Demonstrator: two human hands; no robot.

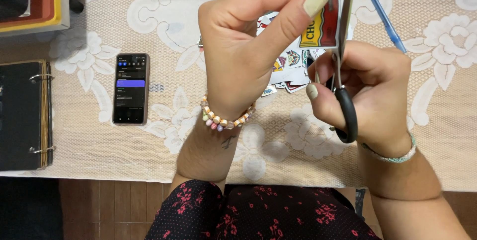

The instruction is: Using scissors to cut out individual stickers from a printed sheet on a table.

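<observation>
My left hand point(248, 46) is raised above the table, pinching a red and yellow sticker point(323, 24) between thumb and fingers. My right hand point(372, 91) grips black-handled scissors point(345, 106), whose blades point(345, 6) point away from me and run along the sticker's right edge. Under both hands lies a loose pile of small stickers point(288, 68), partly hidden. A beaded bracelet sits on my left wrist, a pale green one on my right.
A phone point(130, 88) with a lit screen lies left of my hands on the lace tablecloth point(442, 121). A black ring binder point(25, 116) is at the left edge, stacked books point(35, 1) at top left, a blue pen point(385, 19) at upper right.
</observation>
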